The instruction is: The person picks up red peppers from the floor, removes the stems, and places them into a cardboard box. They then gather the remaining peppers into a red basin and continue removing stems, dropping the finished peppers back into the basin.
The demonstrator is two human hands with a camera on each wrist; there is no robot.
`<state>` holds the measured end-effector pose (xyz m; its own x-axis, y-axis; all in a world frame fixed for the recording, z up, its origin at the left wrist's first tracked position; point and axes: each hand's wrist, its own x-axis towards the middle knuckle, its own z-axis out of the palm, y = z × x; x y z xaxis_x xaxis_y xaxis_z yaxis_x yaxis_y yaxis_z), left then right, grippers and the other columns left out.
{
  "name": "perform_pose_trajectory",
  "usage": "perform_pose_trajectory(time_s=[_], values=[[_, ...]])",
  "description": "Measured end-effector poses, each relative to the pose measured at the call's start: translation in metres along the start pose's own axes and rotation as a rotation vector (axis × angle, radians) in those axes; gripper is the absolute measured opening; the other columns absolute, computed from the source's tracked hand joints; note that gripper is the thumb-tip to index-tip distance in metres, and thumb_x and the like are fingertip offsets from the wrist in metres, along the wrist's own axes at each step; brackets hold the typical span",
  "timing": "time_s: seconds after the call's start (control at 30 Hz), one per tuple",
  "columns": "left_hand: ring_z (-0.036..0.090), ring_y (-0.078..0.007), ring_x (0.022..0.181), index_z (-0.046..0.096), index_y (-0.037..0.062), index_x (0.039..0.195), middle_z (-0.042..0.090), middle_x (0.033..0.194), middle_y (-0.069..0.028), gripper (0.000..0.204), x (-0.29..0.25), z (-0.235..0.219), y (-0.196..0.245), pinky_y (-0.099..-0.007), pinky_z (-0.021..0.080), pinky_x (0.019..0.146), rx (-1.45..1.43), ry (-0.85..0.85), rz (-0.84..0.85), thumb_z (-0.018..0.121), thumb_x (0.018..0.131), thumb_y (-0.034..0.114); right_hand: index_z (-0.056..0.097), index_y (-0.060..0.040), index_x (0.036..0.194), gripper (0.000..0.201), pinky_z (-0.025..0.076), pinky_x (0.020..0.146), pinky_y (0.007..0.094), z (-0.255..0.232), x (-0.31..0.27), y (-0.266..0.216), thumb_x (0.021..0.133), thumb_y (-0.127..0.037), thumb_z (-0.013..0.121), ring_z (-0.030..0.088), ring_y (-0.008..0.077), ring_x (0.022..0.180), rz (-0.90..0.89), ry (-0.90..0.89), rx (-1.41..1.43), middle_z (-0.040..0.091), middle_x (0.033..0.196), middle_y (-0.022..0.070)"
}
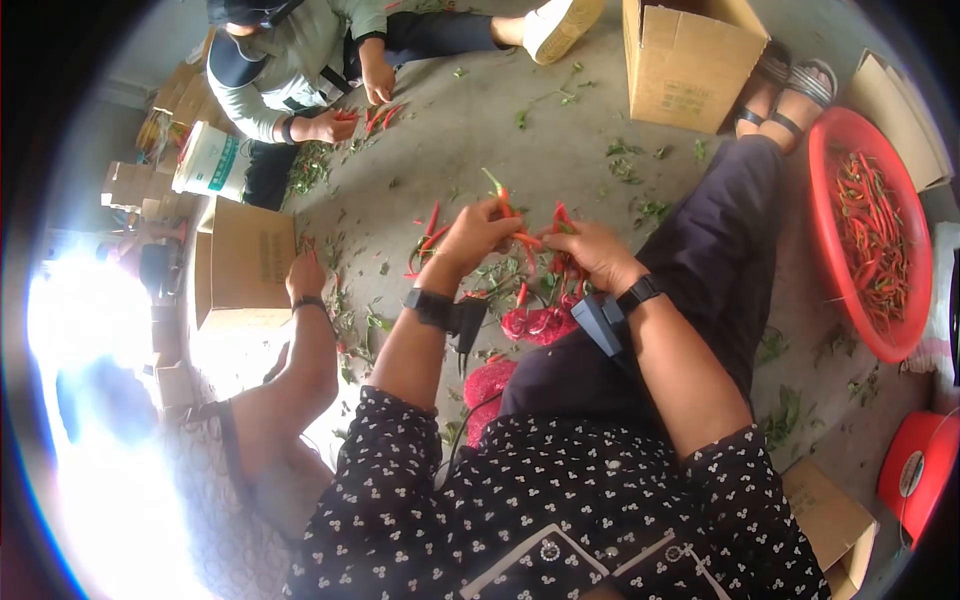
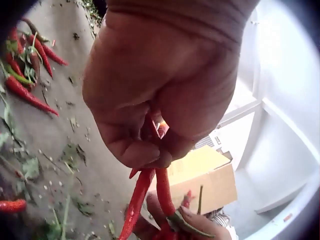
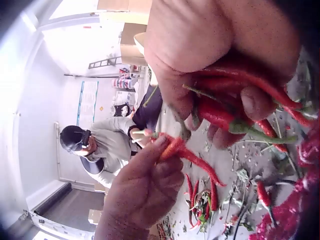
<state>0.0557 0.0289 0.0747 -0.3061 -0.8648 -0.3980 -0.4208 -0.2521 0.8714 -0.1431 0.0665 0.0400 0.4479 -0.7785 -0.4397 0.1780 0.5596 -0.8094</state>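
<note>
With the left grip [image 1: 476,236], pinching red peppers [image 2: 136,206] at the fingertips. With the right grip [image 1: 600,256], just beside, holding a bunch of peppers [image 3: 214,112] in curled fingers. Reaching forward over the floor [image 1: 450,115].

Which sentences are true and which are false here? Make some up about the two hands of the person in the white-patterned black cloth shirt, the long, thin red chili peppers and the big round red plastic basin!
1. In the white-patterned black cloth shirt, the person's left hand pinches at least one long, thin red chili pepper. True.
2. Their right hand holds several slim red peppers with green stems. True.
3. Both hands wear thick white gloves. False: both are bare.
4. The big round red plastic basin holds many red peppers. True.
5. Nothing green lies on the ground. False: small green leaves are scattered on the hard grey floor.
6. The left hand touches the basin. False: they are apart.
</note>
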Motion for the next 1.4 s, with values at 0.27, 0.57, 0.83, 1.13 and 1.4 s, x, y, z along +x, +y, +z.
perform_pose_trajectory(time_s=[0.27,0.57,0.83,1.13,1.4], values=[[0.052,-0.0077,0.06,0.056,0.0022,0.086,0.056,0.073,-0.0015,0.015,0.004,0.032,0.008,-0.0217,0.041,0.051,-0.266,0.067,0.076,0.054,0.084,0.017,0.059,-0.0038,0.092,0.017,0.04,0.053,0.0228,0.004,-0.003,-0.002,0.077,-0.013,0.06,0.05,0.0091,0.058,-0.133,0.074,0.03,0.056,0.074,0.0005],[0.055,-0.0161,0.066,0.057,0.0006,0.093,0.057,0.079,-0.0066,0.022,0.012,0.022,-0.014,-0.0283,0.044,0.056,-0.126,0.28,0.031,0.052,0.083,0.02,0.055,-0.0046,0.084,0.014,0.041,0.048,0.0245,0.0,-0.008,-0.009,0.078,-0.017,0.056,0.053,0.0122,0.057,-0.075,0.079,0.154,0.056,0.071,0.0051],[0.05,-0.0333,0.1,0.056,0.006,0.1,0.056,0.1,-0.02,0.031,0.072,-0.024,-0.051,-0.0405,0.043,0.083,0.694,0.741,0.07,0.057,0.074,0.022,0.057,-0.0067,0.09,0.016,0.04,0.051,0.0263,-0.005,-0.004,-0.007,0.075,-0.011,0.057,0.053,0.0149,0.062,-0.145,0.166,0.473,0.057,0.077,0.0045],[0.053,-0.0322,0.099,0.053,0.0045,0.105,0.051,0.112,-0.0177,0.036,0.08,-0.016,-0.047,-0.0407,0.045,0.082,0.907,0.585,-0.01,0.057,0.076,0.025,0.058,-0.0091,0.088,0.016,0.037,0.048,0.0258,-0.011,0.012,-0.001,0.073,-0.011,0.061,0.051,0.0131,0.059,-0.077,0.258,0.474,0.055,0.076,0.0018],[0.061,-0.0246,0.074,0.057,0.0028,0.096,0.059,0.093,-0.0138,0.025,0.057,0.002,0.001,-0.0365,0.05,0.068,0.599,0.212,-0.021,0.057,0.079,0.021,0.056,-0.0077,0.082,0.01,0.038,0.043,0.0272,-0.014,0.023,0.007,0.075,-0.012,0.061,0.051,0.0136,0.052,-0.045,0.216,0.394,0.055,0.067,0.0034]])
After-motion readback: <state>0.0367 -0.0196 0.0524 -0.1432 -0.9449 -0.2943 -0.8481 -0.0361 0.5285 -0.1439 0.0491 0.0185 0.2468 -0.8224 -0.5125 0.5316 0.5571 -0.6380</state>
